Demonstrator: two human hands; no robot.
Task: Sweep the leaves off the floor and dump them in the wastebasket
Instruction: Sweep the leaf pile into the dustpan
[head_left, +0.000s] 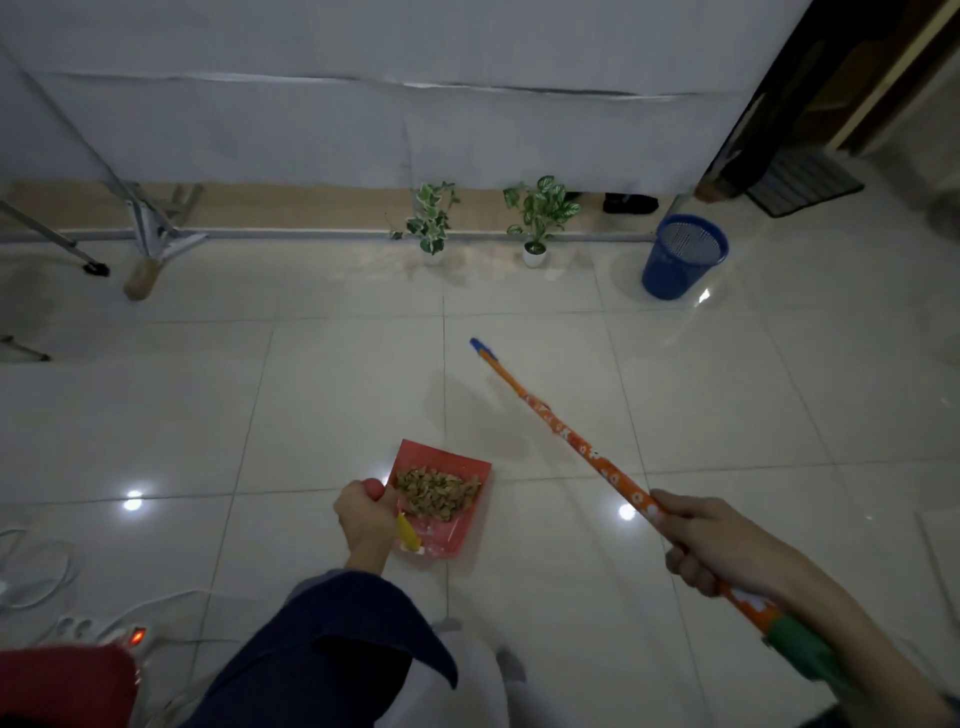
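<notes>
My left hand (363, 514) grips the handle of a red dustpan (447, 535) held low over the tiled floor. A heap of dry brown leaves (436, 493) lies in the pan. My right hand (711, 540) is curled round an orange flowered broom handle (566, 431) that points up and away, its blue tip toward the far wall. The broom's green head end (800, 644) runs under my right forearm and is mostly hidden. A blue mesh wastebasket (683, 257) stands upright on the floor at the far right, well apart from the pan.
Two small potted plants (431, 223) (537, 218) stand by the far wall under a white cloth. Metal stand legs (150, 234) sit at the far left. A power strip with a lit switch (122, 634) and white cables lie at the near left. A doormat (805, 182) lies far right.
</notes>
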